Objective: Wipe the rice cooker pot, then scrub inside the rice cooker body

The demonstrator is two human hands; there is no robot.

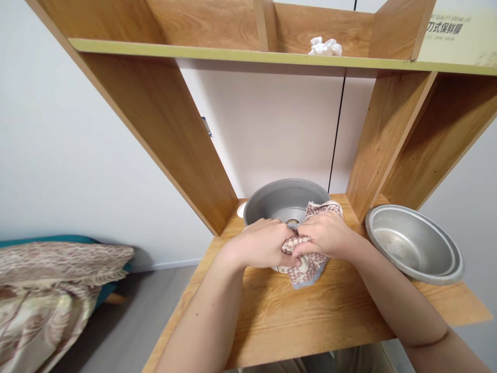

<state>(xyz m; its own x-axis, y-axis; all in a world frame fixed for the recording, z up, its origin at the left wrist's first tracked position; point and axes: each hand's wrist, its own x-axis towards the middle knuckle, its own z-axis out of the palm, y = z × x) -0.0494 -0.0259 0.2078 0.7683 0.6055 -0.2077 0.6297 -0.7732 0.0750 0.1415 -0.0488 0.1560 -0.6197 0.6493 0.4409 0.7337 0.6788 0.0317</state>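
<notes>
Both of my hands grip a brown-and-white patterned cloth (306,269) over the near rim of a grey metal pot (285,199) on the wooden shelf board (310,316). My left hand (262,243) is closed on the cloth's left part. My right hand (328,233) is closed on its right part, and a fold of cloth drapes over the pot's rim behind it. A small white object under the cloth is mostly hidden.
A shiny steel basin (413,241) leans at the right against an upright wooden divider (382,145). A slanted wooden panel (163,134) stands at the left. A crumpled white tissue (325,46) lies on the upper shelf. A bed with a patterned cover (50,280) is at lower left.
</notes>
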